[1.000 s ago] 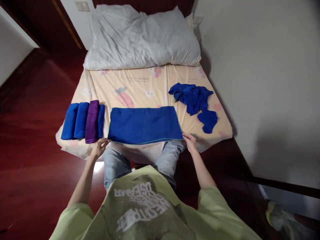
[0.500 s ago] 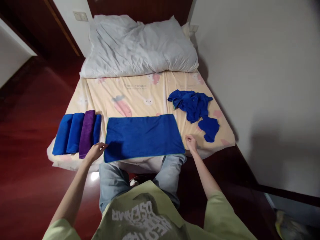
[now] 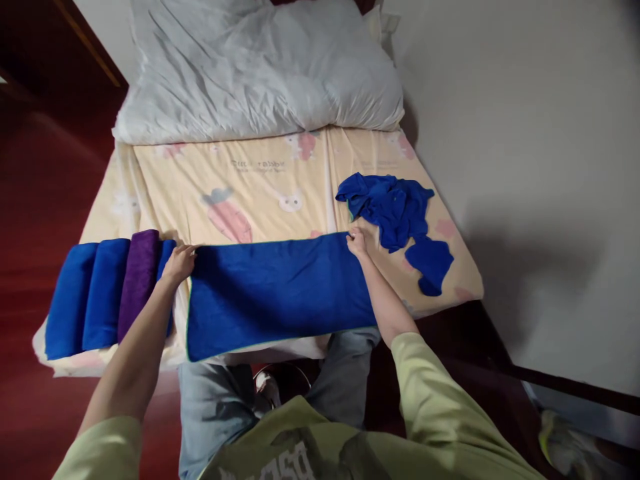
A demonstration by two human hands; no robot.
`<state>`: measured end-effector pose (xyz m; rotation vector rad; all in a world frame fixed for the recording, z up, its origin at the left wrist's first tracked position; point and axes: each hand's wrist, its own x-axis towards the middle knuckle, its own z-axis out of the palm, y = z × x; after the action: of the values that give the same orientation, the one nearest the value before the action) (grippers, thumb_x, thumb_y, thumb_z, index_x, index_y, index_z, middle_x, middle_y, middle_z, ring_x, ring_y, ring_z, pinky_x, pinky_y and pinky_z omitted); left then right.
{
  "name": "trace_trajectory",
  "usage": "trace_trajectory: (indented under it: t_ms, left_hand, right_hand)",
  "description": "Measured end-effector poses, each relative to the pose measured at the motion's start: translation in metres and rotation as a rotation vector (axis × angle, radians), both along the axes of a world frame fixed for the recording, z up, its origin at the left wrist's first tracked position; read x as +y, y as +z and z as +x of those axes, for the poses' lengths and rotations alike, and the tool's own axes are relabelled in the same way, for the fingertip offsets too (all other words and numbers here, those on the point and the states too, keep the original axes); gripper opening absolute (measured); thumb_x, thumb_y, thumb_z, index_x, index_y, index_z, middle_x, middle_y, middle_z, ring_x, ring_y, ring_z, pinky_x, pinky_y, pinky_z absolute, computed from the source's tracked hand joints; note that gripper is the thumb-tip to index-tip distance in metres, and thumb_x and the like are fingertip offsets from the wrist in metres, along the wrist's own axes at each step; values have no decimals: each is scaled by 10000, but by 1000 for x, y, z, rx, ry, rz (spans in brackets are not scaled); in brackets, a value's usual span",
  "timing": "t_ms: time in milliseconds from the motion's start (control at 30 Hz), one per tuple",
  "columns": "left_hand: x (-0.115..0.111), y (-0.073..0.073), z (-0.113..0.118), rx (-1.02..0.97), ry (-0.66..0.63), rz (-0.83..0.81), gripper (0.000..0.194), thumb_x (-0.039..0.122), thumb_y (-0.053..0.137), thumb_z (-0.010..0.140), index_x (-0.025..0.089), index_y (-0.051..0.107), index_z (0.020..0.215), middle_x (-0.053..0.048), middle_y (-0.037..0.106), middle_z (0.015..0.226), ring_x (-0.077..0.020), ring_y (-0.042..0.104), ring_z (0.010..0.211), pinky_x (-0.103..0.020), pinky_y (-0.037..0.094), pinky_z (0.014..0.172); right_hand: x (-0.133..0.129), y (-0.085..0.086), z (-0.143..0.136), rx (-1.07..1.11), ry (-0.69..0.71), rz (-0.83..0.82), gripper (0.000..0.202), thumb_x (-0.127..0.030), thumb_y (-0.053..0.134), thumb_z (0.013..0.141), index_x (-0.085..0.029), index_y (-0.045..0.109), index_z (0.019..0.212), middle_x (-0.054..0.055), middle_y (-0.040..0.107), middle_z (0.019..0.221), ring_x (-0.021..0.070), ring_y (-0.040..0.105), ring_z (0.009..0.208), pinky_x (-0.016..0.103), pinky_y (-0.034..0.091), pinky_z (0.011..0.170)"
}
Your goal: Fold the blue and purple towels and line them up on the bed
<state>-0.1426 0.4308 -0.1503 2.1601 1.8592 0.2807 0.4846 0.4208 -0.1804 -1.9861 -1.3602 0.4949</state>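
Observation:
A blue towel (image 3: 280,290) with a thin green edge lies spread flat across the front of the bed. At its far left corner, my left hand (image 3: 181,263) is closed on the edge. My right hand (image 3: 357,243) pinches the far right corner. Left of the towel sit several folded or rolled towels in a row: blue ones (image 3: 105,293) and a purple one (image 3: 139,283); my left forearm partly covers them. Beyond my right hand lies a crumpled blue towel (image 3: 393,207), with a smaller blue piece of cloth (image 3: 430,265) beside it.
The bed (image 3: 280,220) has a yellow sheet printed with rabbits and carrots. A bulky grey-white quilt (image 3: 270,73) is heaped at its far end. A white wall (image 3: 525,133) stands to the right, and dark red floor (image 3: 30,220) shows at the left.
Both hands have moved from the towel's left and right sides up to its far corners and closed on them. My view has tilted down and closer to the bed.

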Motion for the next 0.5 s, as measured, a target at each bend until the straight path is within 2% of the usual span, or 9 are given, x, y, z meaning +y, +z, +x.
trace_trajectory:
  t_ms: [67,167,333,400,500]
  left_hand:
    - [7,-2,-1,3,3,17,477,309,431,862,133,750,1170,-194,739,1119,-348,686,1096,-499,510,1071]
    - [19,-2,-2,18,-5,19,448,359,452,869,151,769,1107,-178,744,1059,-327,691,1045,-477,511,1067]
    - [36,0,3,80,-40,-52,387,378,558,814,122,767,1017,-182,744,1035,-325,680,1045,-440,526,1031]
    - [39,2,5,82,-45,-98,358,344,580,813,123,755,1033,-160,753,1050,-300,689,1000,-404,542,983]
    - [43,7,7,126,-11,-152,306,290,593,845,110,749,1038,-123,766,1020,-276,679,974,-383,533,961]
  right_hand:
    - [7,-4,3,55,-15,-58,433,-273,742,757,-131,727,1165,146,782,1048,278,714,1092,460,525,1072]
    - [15,-7,11,114,-13,-116,396,-308,804,717,-113,752,1058,149,780,1022,298,715,1059,454,546,1028]
    - [17,-10,27,243,40,-119,295,-412,816,716,-148,768,839,83,774,810,256,721,810,378,594,797]
    - [16,-7,33,227,59,-108,281,-435,798,734,-163,777,799,67,767,754,239,705,753,358,586,749]
    - [13,2,40,91,63,-80,268,-416,756,790,-166,815,864,76,786,800,245,710,779,361,577,782]
